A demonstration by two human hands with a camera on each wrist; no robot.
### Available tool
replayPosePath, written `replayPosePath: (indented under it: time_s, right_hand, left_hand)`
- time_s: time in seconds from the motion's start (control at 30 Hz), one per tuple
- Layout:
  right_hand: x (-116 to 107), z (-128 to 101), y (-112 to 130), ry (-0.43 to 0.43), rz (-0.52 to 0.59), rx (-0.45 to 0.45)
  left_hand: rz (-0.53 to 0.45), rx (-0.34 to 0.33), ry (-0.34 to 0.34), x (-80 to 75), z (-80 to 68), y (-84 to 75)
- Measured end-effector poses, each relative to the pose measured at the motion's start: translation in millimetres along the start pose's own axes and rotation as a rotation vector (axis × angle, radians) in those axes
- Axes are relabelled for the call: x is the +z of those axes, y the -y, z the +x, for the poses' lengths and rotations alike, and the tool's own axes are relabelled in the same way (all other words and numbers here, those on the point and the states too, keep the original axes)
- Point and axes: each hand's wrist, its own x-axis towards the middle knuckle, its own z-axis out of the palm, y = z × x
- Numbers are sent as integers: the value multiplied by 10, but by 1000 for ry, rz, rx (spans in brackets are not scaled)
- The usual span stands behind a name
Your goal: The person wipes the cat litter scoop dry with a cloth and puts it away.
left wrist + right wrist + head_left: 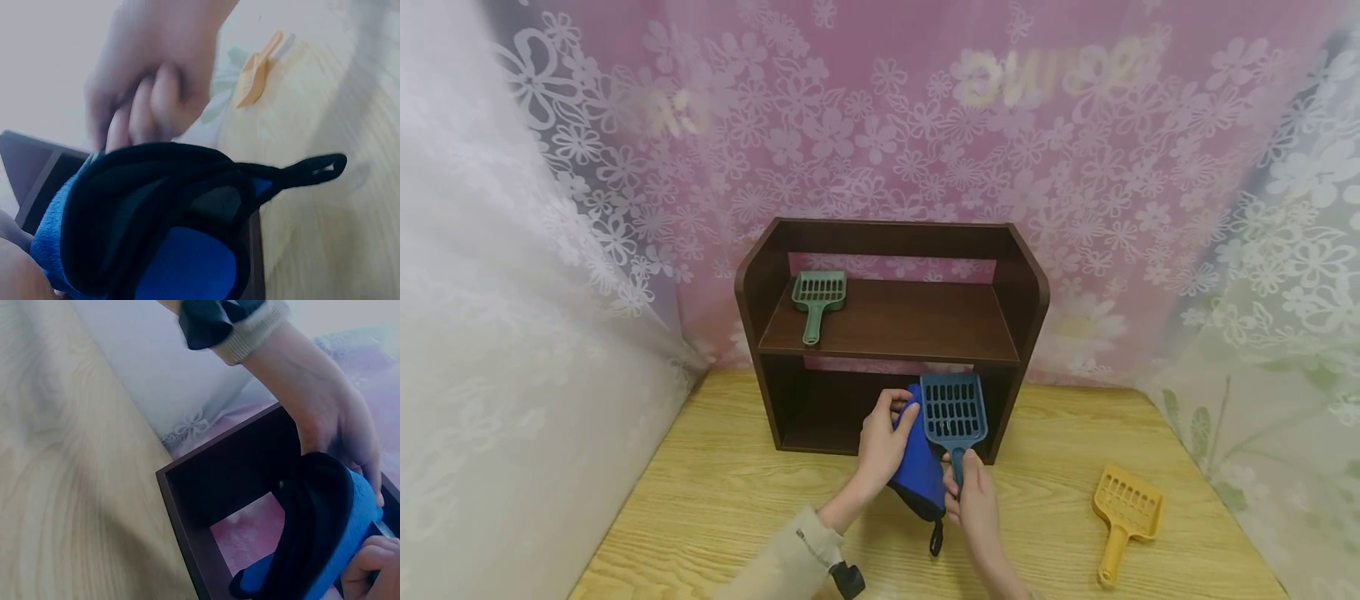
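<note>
My left hand (pixel 882 437) holds a blue cloth mitt (pixel 921 462) with black edging and a black hanging loop, thumb and fingers on its upper part. The mitt lies along the left edge of a dark blue litter scoop (pixel 953 408), whose slotted pan faces up. My right hand (pixel 976 500) grips the scoop's handle, fingers curled round it. In the left wrist view the mitt's black-edged opening (pixel 156 206) covers much of the scoop. The right wrist view shows the left hand (pixel 340 425) on the mitt (pixel 350 531), with the right fingers (pixel 372 562) close beside it.
Behind both hands stands a dark brown two-tier shelf (pixel 887 354). A green litter scoop (pixel 818 292) lies on its upper tier, at the left. On the wooden table (pixel 700 517), a yellow litter scoop (pixel 1129 508) lies to the right. Floral curtains (pixel 887 142) hang around the table.
</note>
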Motion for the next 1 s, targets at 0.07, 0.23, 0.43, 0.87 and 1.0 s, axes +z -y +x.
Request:
replayPosePath:
  time_s: [0.07,0.23,0.43,0.87,1.0]
  right_hand:
    - [14,31,16,-29,18,-8]
    - [38,87,58,-68,77,-10]
    - [85,54,78,-45,98,11]
    - [131,-114,-51,22,27,39]
    - [120,-158,-74,58,45,58]
  left_hand:
    - [1,4,12,47,-56,-19]
    - [-18,-3,24,142,-189,-35]
    - [-18,-22,-12,199,-246,2]
    - [-52,-83,-127,33,10,85]
    - [-96,-109,-124,-21,55,92]
